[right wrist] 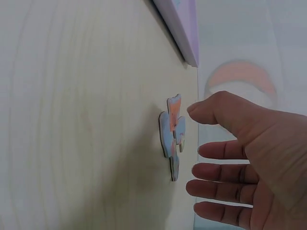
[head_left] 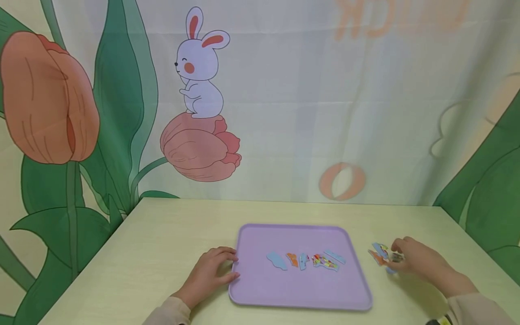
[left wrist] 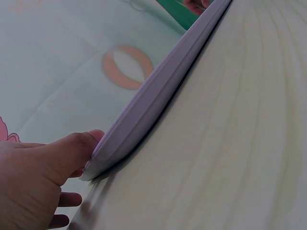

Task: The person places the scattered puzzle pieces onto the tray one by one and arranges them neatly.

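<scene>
My left hand point(head_left: 212, 272) rests at the left rim of the lilac tray point(head_left: 300, 295), thumb and fingertips touching it a little apart from each other. Close up in the left wrist view, that thumb point(left wrist: 79, 143) lies against the tray's side point(left wrist: 139, 110). To the right of the tray, my right hand point(head_left: 420, 261) hovers over a small cluster of puzzle pieces point(head_left: 379, 258). In the right wrist view its thumb and fingers stand apart, with nothing between them, beside the blue and orange puzzle pieces point(right wrist: 173, 125) lying on the table.
On the tray, several puzzle pieces lie in a loose row: a light blue piece point(head_left: 277, 261) at left, an orange one point(head_left: 292, 259), a multicoloured one point(head_left: 325, 262) and others. The pale wooden table point(head_left: 183, 225) backs onto a printed curtain point(head_left: 284, 113) with a rabbit and tulips.
</scene>
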The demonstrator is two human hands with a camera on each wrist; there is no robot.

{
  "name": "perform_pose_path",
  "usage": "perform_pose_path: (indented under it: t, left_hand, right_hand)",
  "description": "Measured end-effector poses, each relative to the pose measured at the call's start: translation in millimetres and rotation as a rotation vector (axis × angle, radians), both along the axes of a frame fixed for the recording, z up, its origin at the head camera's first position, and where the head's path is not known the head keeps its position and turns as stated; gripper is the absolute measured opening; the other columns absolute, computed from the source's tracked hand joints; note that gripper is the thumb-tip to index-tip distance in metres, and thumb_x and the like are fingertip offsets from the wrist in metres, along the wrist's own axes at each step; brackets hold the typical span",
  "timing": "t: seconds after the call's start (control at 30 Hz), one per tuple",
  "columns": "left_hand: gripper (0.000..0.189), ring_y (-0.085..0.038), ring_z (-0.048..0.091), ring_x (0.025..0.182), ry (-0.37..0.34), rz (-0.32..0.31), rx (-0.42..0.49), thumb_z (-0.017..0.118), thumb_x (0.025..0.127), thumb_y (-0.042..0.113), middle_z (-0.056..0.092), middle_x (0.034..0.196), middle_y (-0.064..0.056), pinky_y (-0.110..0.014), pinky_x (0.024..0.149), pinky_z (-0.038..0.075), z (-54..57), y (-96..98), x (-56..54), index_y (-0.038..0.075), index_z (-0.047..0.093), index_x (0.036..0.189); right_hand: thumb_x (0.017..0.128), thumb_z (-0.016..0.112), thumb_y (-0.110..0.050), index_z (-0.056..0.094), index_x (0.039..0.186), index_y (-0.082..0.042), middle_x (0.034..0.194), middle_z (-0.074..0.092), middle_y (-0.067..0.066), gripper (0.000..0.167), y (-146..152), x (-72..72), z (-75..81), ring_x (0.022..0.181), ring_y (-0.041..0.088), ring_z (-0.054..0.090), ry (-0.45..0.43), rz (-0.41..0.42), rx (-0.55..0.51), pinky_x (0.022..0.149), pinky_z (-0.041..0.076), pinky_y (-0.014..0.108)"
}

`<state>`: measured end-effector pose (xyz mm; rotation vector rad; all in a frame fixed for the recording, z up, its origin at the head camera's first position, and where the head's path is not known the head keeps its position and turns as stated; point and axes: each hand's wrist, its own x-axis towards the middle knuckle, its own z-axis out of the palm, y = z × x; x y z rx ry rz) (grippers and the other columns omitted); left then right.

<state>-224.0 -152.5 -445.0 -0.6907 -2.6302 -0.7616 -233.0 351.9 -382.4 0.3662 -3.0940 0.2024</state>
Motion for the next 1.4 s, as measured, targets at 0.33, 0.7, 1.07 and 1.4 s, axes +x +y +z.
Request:
perform_pose_path:
  t: [0.33,0.7,1.07,1.4]
  left_hand:
    - [0.027,-0.020,0.059,0.108,0.006,-0.004,0.002,0.079,0.077,0.028,0.066,0.118,0.001,-0.043,0.093,0.046,-0.9,-0.5,-0.6,0.015,0.069,0.099]
    - [0.028,-0.019,0.060,0.106,0.051,-0.017,0.007,0.079,0.076,0.029,0.067,0.116,0.001,-0.042,0.092,0.047,-2.3,-1.5,-1.1,0.015,0.069,0.099]
    - [0.028,-0.018,0.059,0.107,0.037,-0.014,0.000,0.079,0.077,0.030,0.066,0.117,0.002,-0.041,0.092,0.047,-0.1,-1.7,-1.0,0.017,0.069,0.100]
    - [0.027,-0.018,0.060,0.105,0.045,-0.011,0.000,0.079,0.077,0.029,0.067,0.116,0.002,-0.042,0.092,0.047,-0.7,-0.4,-0.7,0.016,0.069,0.099]
  right_hand:
    - [0.075,0.075,-0.040,0.061,0.105,0.003,0.093,0.061,0.012,0.054,0.8,-1.4,-5.0,0.076,0.016,0.052,-0.017,-0.044,0.011,0.064,0.050,0.037]
    - [0.074,0.073,-0.043,0.062,0.101,0.004,0.090,0.058,0.011,0.055,0.3,-3.5,-7.0,0.075,0.017,0.048,-0.061,-0.060,0.050,0.061,0.045,0.034]
    - [0.073,0.074,-0.040,0.060,0.094,0.003,0.085,0.052,0.010,0.049,-2.0,-4.6,-4.6,0.073,0.017,0.043,-0.075,-0.053,0.041,0.059,0.040,0.030]
    - [0.072,0.073,-0.035,0.055,0.091,0.001,0.082,0.048,0.007,0.045,-2.3,-4.2,-9.4,0.073,0.018,0.041,-0.066,-0.061,0.019,0.058,0.035,0.029]
